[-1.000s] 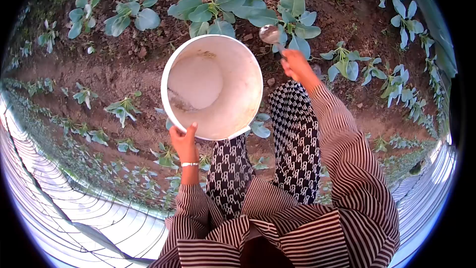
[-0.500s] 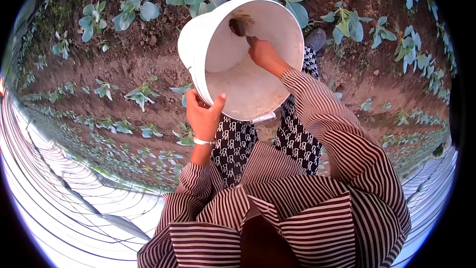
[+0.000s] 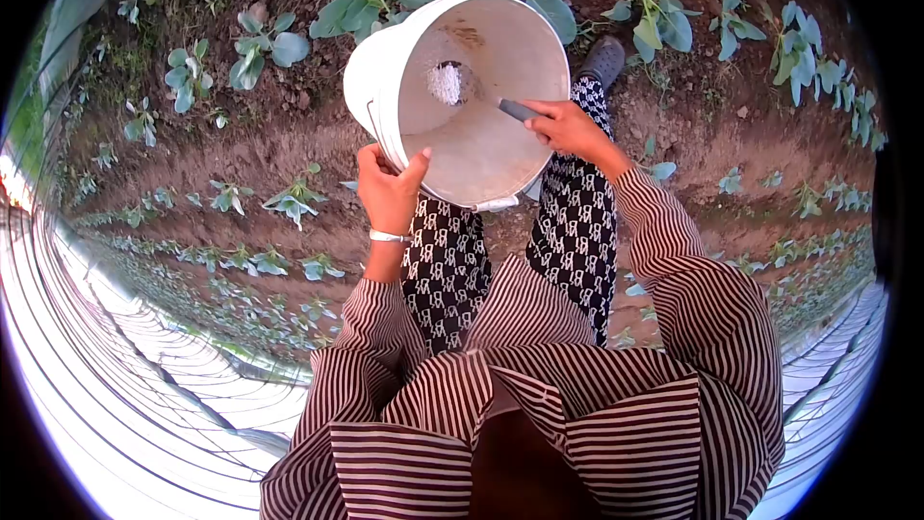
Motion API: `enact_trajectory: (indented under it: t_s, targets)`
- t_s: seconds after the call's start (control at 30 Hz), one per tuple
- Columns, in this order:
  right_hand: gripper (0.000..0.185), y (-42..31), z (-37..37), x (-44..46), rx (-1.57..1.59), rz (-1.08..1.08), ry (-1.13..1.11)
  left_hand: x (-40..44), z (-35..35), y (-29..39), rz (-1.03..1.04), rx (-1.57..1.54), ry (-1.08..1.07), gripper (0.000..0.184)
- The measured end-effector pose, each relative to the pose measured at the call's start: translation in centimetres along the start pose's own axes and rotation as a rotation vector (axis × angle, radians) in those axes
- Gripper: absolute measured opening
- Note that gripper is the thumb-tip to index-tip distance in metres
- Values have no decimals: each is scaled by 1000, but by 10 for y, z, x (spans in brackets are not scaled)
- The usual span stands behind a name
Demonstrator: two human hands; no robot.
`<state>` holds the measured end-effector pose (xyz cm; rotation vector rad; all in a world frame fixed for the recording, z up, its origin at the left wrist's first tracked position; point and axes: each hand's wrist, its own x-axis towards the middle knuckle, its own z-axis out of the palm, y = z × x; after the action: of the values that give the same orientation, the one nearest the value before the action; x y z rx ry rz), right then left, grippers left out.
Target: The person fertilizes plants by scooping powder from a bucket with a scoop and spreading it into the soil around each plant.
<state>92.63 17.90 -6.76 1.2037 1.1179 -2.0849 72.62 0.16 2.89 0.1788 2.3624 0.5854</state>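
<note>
A white bucket [image 3: 371,77] is tilted with its mouth facing me, above my legs. My left hand [image 3: 390,188] grips its lower left rim, the thumb over the edge. At the right side of the mouth, my right hand [image 3: 568,128] is closed round the dark grey handle of a spoon [image 3: 520,111]. The spoon's bowl is inside the bucket and holds a heap of white granules [image 3: 446,84]. Brownish stains mark the bucket's inner wall above the spoon.
Leafy green plants [image 3: 664,24] grow in rows in brown soil [image 3: 308,135] ahead and on both sides. My shoe [image 3: 603,63] rests on the soil right of the bucket. Pale sheeting with thin ribs [image 3: 144,395] curves along the lower left edge.
The spoon has gone from over the plants into the bucket and now carries white granules. The bucket has tipped and shifted slightly; my left hand still holds its rim.
</note>
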Motion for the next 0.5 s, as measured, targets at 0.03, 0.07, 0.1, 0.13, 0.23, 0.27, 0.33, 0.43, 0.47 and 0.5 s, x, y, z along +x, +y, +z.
enact_trajectory:
  t_s: [0.03,0.07,0.1,0.13,0.23,0.27,0.33,0.43,0.47,0.5]
  targets:
    - [41,2,-4,-9,6,-3,9,4,1,3,8,11,2,39]
    - [40,13,-11,-15,-24,-52,-3,8,3,-7,-5,-10,7,50]
    - [40,17,-16,-23,-27,-66,-8,11,3,-9,17,34,0,49]
    - [40,18,-23,-33,17,-25,-12,11,5,-7,52,25,22,43]
    - [42,34,-41,-57,203,4,-26,13,6,-4,66,75,29,36]
    - [44,42,-48,-64,292,-2,-13,17,5,-9,19,44,-4,41]
    - [46,54,-62,-75,449,-19,39,25,4,-21,14,-8,-9,39]
    - [47,67,-85,-79,596,-47,188,33,0,-30,-15,-118,-22,34]
    - [47,73,-96,-72,609,-49,250,36,-3,-33,-12,-90,-25,33]
    - [47,78,-107,-61,621,-52,311,38,-6,-37,-9,-61,-26,33]
